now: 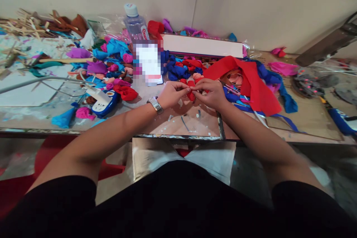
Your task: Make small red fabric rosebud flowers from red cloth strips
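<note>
Pinching red material [191,96], fingers [201,86] meet; red "Ga…" marks the bottle [134,24].

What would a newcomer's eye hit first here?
Likely the big red strip, arching behind and to the right of the right hand. Next, the bright pixelated screen below the bottle, left of centre. Then the small red piece between right and left hand, mid-picture.

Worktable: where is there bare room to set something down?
Barest: the tabletop between the left hand, right hand and near edge, dotted with bits; the brown board right of the red strip. Crowded: behind the hands, with crumpled coloured pieces.
</note>
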`<state>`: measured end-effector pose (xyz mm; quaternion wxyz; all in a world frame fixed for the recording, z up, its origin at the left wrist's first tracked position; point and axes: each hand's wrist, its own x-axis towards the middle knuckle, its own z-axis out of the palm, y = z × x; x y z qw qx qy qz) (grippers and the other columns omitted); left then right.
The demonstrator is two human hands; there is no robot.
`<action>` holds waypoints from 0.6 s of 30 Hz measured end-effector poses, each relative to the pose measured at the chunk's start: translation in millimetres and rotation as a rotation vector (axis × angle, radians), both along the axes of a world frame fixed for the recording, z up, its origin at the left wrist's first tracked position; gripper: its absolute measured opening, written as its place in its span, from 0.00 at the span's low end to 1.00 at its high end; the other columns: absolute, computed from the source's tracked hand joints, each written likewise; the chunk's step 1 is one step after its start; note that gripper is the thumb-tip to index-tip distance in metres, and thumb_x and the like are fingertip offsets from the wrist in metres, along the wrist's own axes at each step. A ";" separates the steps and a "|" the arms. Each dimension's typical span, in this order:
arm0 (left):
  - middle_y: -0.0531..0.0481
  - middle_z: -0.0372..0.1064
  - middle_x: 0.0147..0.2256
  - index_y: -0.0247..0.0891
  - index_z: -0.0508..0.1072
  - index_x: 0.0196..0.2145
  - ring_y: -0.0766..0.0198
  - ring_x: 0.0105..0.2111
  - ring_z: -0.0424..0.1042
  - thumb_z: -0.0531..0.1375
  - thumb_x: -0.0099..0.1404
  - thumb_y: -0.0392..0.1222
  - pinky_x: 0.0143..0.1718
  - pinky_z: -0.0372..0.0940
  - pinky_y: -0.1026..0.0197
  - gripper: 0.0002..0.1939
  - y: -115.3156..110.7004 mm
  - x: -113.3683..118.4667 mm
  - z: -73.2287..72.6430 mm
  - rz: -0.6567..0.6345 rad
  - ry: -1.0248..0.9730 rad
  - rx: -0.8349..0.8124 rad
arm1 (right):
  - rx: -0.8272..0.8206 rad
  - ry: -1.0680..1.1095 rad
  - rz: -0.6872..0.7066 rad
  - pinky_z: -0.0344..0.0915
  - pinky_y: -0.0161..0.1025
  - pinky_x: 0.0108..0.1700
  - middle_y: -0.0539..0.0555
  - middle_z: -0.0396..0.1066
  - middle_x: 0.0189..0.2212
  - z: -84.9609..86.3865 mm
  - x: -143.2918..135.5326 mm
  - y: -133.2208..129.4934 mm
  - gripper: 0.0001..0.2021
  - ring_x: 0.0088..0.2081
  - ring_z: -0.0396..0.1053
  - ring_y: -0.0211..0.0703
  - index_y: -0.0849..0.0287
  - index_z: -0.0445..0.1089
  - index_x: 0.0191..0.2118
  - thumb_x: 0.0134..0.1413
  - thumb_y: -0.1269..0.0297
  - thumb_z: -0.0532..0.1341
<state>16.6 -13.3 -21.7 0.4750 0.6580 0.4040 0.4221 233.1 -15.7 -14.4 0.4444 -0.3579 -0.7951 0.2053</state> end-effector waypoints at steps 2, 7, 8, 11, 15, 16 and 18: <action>0.45 0.84 0.33 0.37 0.87 0.37 0.63 0.30 0.76 0.72 0.61 0.58 0.34 0.70 0.61 0.20 0.3 0.8 -1.9 -0.005 -0.027 -0.029 | 0.027 -0.032 -0.003 0.75 0.47 0.46 0.56 0.81 0.35 0.3 1.3 1.1 0.15 0.37 0.76 0.47 0.50 0.84 0.34 0.62 0.45 0.69; 0.45 0.84 0.34 0.37 0.88 0.38 0.62 0.32 0.76 0.71 0.61 0.60 0.36 0.71 0.60 0.22 1.5 0.8 -4.6 0.002 -0.028 -0.014 | 0.094 -0.061 -0.013 0.75 0.47 0.46 0.56 0.79 0.35 -1.4 2.5 2.1 0.14 0.38 0.75 0.47 0.50 0.86 0.37 0.64 0.47 0.67; 0.45 0.84 0.34 0.37 0.88 0.38 0.62 0.32 0.76 0.71 0.61 0.60 0.36 0.71 0.60 0.21 1.5 0.5 -4.2 0.007 -0.018 0.001 | 0.104 -0.053 -0.015 0.75 0.47 0.45 0.56 0.79 0.35 -1.4 2.2 1.8 0.14 0.37 0.75 0.47 0.50 0.86 0.37 0.64 0.48 0.67; 0.46 0.84 0.34 0.38 0.88 0.38 0.62 0.32 0.76 0.71 0.62 0.59 0.36 0.70 0.60 0.20 0.5 -0.3 -1.7 0.012 0.011 0.040 | 0.092 -0.040 -0.039 0.73 0.45 0.40 0.56 0.80 0.35 0.3 0.4 -0.2 0.13 0.34 0.74 0.45 0.50 0.85 0.36 0.63 0.49 0.68; 0.45 0.84 0.34 0.37 0.88 0.37 0.61 0.31 0.77 0.72 0.61 0.59 0.34 0.70 0.60 0.21 -0.8 -0.2 0.6 0.011 0.015 0.057 | 0.025 -0.009 -0.029 0.69 0.43 0.35 0.55 0.81 0.34 3.6 -3.0 -3.8 0.13 0.32 0.72 0.44 0.51 0.83 0.35 0.61 0.47 0.69; 0.44 0.84 0.34 0.37 0.88 0.37 0.61 0.31 0.77 0.73 0.60 0.59 0.34 0.69 0.60 0.21 -0.8 0.0 0.6 0.010 0.014 0.056 | 0.008 0.000 -0.021 0.69 0.43 0.34 0.55 0.81 0.33 3.8 -3.7 -4.5 0.14 0.32 0.72 0.44 0.51 0.82 0.35 0.61 0.47 0.69; 0.45 0.84 0.33 0.37 0.87 0.36 0.61 0.31 0.77 0.73 0.59 0.58 0.34 0.69 0.60 0.20 -0.5 0.8 -0.1 0.003 0.003 0.046 | -0.031 0.003 -0.023 0.67 0.42 0.34 0.54 0.80 0.33 3.4 -4.5 -5.3 0.14 0.31 0.70 0.43 0.52 0.82 0.36 0.61 0.47 0.70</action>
